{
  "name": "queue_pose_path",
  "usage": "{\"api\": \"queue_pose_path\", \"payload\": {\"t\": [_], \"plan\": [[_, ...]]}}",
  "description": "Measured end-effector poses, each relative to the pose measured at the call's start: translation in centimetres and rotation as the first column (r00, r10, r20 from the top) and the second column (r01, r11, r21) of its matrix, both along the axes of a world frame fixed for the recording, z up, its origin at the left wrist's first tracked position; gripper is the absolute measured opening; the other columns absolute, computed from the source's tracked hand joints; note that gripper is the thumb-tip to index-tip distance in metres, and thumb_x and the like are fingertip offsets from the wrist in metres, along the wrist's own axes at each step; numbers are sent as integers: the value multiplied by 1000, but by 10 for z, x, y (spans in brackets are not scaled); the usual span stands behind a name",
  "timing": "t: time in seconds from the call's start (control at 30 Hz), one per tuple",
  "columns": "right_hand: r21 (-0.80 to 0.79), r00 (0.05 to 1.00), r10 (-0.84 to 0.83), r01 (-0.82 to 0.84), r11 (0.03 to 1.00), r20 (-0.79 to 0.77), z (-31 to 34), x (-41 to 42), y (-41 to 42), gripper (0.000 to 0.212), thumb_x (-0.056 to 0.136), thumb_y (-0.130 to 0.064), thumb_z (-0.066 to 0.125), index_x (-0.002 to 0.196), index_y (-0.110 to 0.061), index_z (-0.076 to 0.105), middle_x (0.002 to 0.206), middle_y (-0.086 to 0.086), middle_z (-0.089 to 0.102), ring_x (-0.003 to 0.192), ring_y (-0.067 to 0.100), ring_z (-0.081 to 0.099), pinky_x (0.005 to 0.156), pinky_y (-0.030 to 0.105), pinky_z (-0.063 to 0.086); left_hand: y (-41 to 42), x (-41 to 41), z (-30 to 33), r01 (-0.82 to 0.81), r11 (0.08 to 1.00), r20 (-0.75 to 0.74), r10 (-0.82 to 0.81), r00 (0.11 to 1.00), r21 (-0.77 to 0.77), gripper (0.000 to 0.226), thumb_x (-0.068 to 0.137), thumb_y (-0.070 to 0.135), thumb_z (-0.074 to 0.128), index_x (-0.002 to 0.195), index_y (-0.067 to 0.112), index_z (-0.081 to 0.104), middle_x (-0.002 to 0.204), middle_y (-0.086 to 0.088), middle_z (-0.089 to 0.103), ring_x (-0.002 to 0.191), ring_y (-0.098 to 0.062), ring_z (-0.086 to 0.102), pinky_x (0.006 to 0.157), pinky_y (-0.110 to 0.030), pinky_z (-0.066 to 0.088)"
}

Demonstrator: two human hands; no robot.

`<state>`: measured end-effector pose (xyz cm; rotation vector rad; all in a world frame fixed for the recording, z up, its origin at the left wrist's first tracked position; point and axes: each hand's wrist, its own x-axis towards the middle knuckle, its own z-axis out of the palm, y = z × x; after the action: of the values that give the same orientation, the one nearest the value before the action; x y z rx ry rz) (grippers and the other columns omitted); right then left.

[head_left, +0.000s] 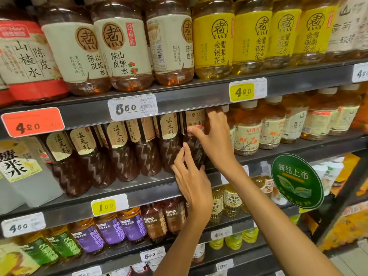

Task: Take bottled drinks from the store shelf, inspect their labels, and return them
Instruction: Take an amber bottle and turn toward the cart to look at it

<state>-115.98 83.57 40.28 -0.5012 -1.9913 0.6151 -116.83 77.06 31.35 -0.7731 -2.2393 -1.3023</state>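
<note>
While your right hand point(216, 134) wraps the dark bottle point(194, 140) at frame centre, on the middle shelf point(139, 188), your left hand point(193, 182) rests open-fingered against its base, probably steadying it upright among its neighbours.

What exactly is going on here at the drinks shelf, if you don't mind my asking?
A person stands at a store shelf with both hands on one dark brown bottle at the right end of a row of like bottles on the middle shelf. The right hand wraps its upper part near the label, and the left hand touches its lower part. The bottle stands upright at the shelf's front; whether it is coming out or going back cannot be told.
</note>
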Motion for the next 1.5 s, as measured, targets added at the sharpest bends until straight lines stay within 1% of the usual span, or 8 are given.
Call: {"api": "queue_pose_path", "payload": {"t": [0.2, 0.4, 0.6, 0.73, 1.0, 1.13, 1.3, 1.5], "plan": [[20, 992, -66, 68, 997, -107, 6, 26, 31, 18, 89, -15, 63, 91, -2, 52, 91, 5, 42, 94, 25, 43, 73, 23, 25, 2, 14, -2, -51, 995, 5, 50, 999, 88, 71, 80, -8, 65, 142, 12, 38, 137, -9, 44, 126, -23, 43, 103, -34, 36], [-46, 980, -2, 12, 999, 201, 5, 22, 54, 24, 92, -17, 55, 74, -8, 42, 93, 26, 60, 95, 39, 53, 70, 34, 27, 36, 55, -12, -40, 983, 125, 18, 992, 177, 60, 82, -4, 61, 137, 13, 44, 135, -7, 45, 128, -21, 40, 105, -30, 27], [22, 997, 22, -23, 999, 72, 3, 38, 61, 37, 82, -33, 71, 95, -8, 47, 102, 17, 56, 101, 34, 48, 83, 35, 30, 51, 56, -23, 42, 996, 260, -60, 964, 74, 76, 84, 26, 70, 146, 12, 29, 149, -4, 37, 139, -20, 31, 110, -36, 19], [-132, 980, 166, -179, 975, -107, 1, 53, 55, 36, 83, -27, 71, 100, -8, 45, 102, 8, 51, 105, 28, 46, 89, 39, 37, 43, 48, -15, 102, 990, 287, -127, 949, 101, 87, 81, 28, 73, 149, 16, 20, 152, -3, 32, 139, -18, 29, 113, -36, 21], [-229, 862, 437, -493, 839, -257, 5, 93, 39, 36, 77, -20, 79, 109, -14, 63, 106, -4, 65, 104, 13, 57, 89, 30, 48, 28, 57, 9, 109, 987, 251, -137, 958, 122, 83, 69, 35, 74, 141, 24, 33, 135, 0, 47, 128, -16, 34, 108, -42, 35], [-273, 759, 513, -633, 724, -401, 30, 114, 36, 28, 72, -21, 82, 94, -21, 65, 90, -8, 69, 85, 1, 64, 76, 20, 53, -2, 72, 37, 331, 925, 245, -370, 896, 186, 78, 58, 54, 75, 126, 33, 43, 113, 18, 60, 108, 1, 55, 88, -27, 52], [-350, 616, 657, -787, 507, -434, 46, 125, 36, 24, 74, -27, 76, 92, -19, 64, 83, -3, 67, 75, 10, 65, 65, 24, 52, -31, 95, 54, 477, 804, 192, -562, 804, 355, 61, 61, 37, 79, 116, 25, 55, 101, 10, 70, 92, -7, 68, 70, -18, 55], [-489, 337, 861, -864, 122, -381, 45, 121, 42, 30, 90, -28, 49, 114, -12, 58, 98, 10, 73, 96, 26, 68, 83, 35, 54, -49, 103, 44, 564, 691, 391, -721, 572, 451, 56, 63, 45, 74, 114, 26, 61, 105, -3, 73, 95, -20, 70, 73, -31, 58]]}}
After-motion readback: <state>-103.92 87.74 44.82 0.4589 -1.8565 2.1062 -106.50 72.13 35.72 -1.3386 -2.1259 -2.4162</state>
